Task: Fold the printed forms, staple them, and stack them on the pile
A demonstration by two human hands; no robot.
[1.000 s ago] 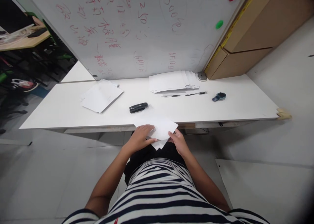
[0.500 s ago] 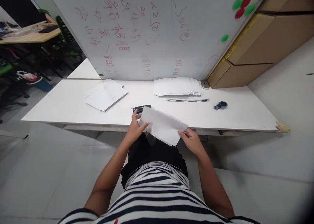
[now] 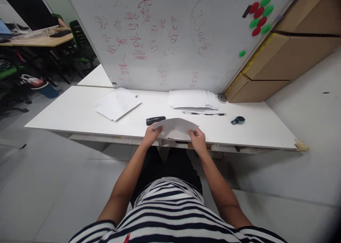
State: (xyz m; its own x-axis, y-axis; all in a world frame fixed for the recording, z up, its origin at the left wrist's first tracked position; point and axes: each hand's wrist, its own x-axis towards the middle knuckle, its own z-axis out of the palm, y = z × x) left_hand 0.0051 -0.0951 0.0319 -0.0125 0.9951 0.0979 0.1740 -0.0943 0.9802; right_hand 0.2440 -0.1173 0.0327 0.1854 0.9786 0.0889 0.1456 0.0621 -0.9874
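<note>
A small stack of white paper sheets (image 3: 176,125) is held between both hands just above the front edge of the white table (image 3: 80,115). My left hand (image 3: 152,133) pinches its left end and my right hand (image 3: 197,139) pinches its right end. The sheets lie nearly flat and bow up slightly in the middle. A black stapler (image 3: 155,120) lies on the table just behind my left hand.
A loose pile of white paper (image 3: 117,104) lies at the left, a fanned pile of sheets (image 3: 192,99) at the back with a black pen (image 3: 205,113) before it. A small blue-black object (image 3: 238,120) sits to the right. A whiteboard (image 3: 170,33) and cardboard boxes (image 3: 287,54) stand behind.
The sheets went from resting at the table edge to being lifted and tilted, and are now level above the table edge. Both hands stayed on the sheets' ends and moved forward.
</note>
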